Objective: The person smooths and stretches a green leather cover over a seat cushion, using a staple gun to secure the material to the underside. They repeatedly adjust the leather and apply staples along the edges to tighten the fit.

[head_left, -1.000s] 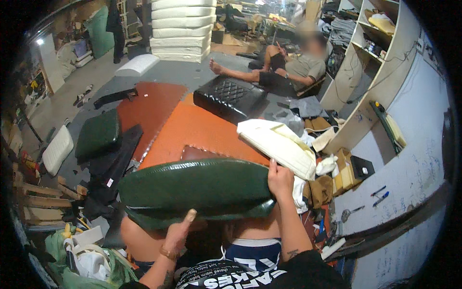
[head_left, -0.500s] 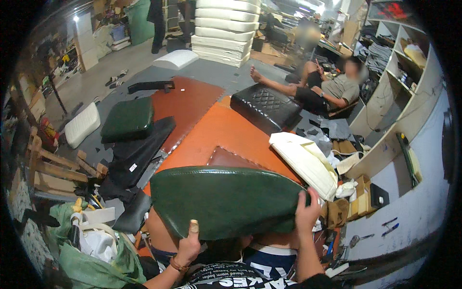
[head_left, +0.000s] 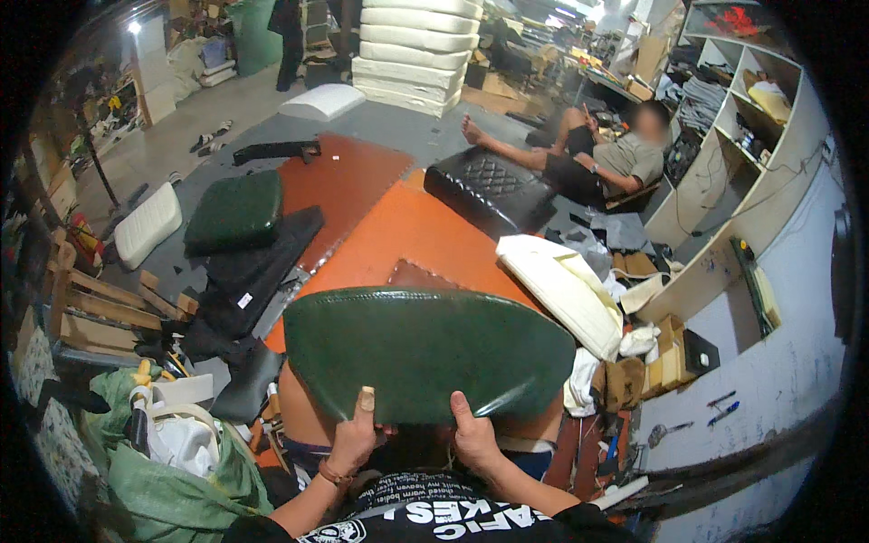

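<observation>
A dark green leather-look upholstery panel with a stitched, rounded far edge lies across my thighs. My left hand grips its near edge, thumb on top and fingers hidden underneath. Close by, my right hand pinches the same near edge, with its thumb up and its fingers out of sight below. The panel's surface looks smooth, with slight puckers beside my right thumb. Beyond its far edge shows a brown piece of material on an orange sheet.
Left of me are a green sack, wooden frame pieces and a green cushion. A black quilted cushion and a cream cover lie right. A person reclines by the shelves. White pads stand stacked behind.
My right hand has left the panel's right corner and now grips the near edge, closer to my left hand. The panel's right side has spread out flatter. My left hand keeps its grip.
</observation>
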Action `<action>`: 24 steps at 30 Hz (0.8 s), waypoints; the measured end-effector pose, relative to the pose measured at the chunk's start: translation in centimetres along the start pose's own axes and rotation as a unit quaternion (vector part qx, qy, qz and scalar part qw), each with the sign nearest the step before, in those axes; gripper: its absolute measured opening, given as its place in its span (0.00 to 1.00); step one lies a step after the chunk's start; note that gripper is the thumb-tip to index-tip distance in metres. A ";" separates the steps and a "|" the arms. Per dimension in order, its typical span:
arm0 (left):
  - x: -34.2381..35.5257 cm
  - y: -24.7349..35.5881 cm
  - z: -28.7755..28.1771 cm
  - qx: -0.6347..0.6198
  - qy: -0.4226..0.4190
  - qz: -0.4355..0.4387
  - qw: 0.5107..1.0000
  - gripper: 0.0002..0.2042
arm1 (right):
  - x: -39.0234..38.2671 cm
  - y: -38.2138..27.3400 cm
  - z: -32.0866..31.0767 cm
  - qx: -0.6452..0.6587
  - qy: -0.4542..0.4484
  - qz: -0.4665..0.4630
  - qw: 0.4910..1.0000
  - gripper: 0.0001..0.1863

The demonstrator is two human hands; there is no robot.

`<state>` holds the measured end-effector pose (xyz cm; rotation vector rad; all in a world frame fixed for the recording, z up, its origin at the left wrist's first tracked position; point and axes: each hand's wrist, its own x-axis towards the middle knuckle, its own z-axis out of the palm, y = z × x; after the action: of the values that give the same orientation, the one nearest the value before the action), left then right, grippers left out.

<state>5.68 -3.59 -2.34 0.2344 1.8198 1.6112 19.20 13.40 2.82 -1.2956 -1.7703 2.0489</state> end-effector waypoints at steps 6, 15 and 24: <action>-2.3 1.4 0.4 -0.082 -0.018 0.014 0.996 0.33 | -2.3 0.9 -0.6 -0.002 0.006 -0.181 0.983 0.25; 0.3 -1.7 2.1 -0.127 0.114 -0.143 0.975 0.36 | 6.9 7.7 -1.5 -0.383 -0.014 -0.071 0.921 0.15; 8.4 17.3 3.9 0.328 -0.081 0.504 0.795 0.28 | 17.0 4.5 -1.1 -0.297 0.080 -0.319 0.896 0.26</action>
<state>-3.47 7.97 10.66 1.8606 2.1760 1.3568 11.25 23.17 -9.58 -0.7634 -2.4087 1.0605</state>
